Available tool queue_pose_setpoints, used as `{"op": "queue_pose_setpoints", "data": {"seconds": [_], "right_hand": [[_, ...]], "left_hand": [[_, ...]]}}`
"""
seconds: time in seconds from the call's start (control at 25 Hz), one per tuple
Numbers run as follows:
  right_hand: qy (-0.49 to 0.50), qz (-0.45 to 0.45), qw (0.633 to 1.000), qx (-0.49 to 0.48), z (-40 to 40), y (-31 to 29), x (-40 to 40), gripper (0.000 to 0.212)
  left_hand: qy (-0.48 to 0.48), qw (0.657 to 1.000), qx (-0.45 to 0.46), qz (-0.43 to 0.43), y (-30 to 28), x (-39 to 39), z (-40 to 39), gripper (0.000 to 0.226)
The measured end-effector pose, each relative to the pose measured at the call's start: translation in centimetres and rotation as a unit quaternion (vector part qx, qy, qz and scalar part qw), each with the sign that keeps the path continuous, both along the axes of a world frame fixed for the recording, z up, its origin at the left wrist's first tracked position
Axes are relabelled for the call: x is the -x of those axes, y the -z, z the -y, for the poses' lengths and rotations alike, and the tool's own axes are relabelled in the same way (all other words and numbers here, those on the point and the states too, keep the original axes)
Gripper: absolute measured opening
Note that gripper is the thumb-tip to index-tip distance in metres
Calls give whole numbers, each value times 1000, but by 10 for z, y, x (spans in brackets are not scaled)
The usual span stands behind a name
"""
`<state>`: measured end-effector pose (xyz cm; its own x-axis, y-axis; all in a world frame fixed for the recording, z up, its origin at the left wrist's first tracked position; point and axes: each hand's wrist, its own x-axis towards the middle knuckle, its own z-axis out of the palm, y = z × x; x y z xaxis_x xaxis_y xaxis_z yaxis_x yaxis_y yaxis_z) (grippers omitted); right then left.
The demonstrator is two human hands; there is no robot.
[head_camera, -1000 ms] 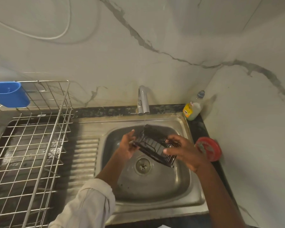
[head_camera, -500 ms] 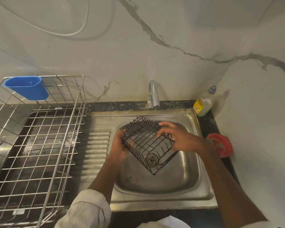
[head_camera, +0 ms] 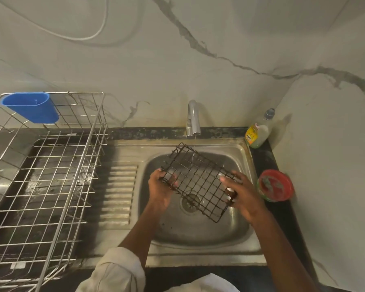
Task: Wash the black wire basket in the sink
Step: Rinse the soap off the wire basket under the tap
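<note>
The black wire basket (head_camera: 196,180) hangs over the steel sink (head_camera: 200,234), turned diagonally with its grid bottom facing me. A thin stream of water from the tap (head_camera: 193,121) falls onto its far corner. My left hand (head_camera: 161,187) grips the basket's left corner, fingers curled round the wires. My right hand (head_camera: 241,194) holds the right edge, thumb over the grid and fingers behind it. The drain shows through the mesh.
A large steel dish rack (head_camera: 44,186) with a blue plastic cup (head_camera: 33,107) stands on the drainboard to the left. A dish soap bottle (head_camera: 258,130) and a red round tub (head_camera: 275,185) sit on the dark counter right of the sink.
The basket has been turned from a tilted side view to its grid bottom facing me. Both hands shifted their hold to opposite corners. My view moved closer and to the left.
</note>
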<state>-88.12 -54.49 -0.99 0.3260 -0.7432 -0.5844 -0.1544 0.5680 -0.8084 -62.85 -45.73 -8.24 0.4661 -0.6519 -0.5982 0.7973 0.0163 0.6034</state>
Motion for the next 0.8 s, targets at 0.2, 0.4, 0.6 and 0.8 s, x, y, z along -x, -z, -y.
{"op": "queue_pose_setpoints", "data": {"seconds": [0.2,0.4,0.6,0.8], "right_hand": [[32,-77,987,140,18,-23,-7,53],[-50,-129,973,185,18,-21,-12,52],[-45,-98,985,136,12,0,-19,90],[-7,-97,991,96,13,12,-20,86]], "left_hand": [[142,975,-106,135,3,-28,-1,42],[177,963,-103,173,-31,-44,66,65],[154,985,-64,50,-56,-54,134,109],[210,958,-28,194,-57,-32,137,94]]}}
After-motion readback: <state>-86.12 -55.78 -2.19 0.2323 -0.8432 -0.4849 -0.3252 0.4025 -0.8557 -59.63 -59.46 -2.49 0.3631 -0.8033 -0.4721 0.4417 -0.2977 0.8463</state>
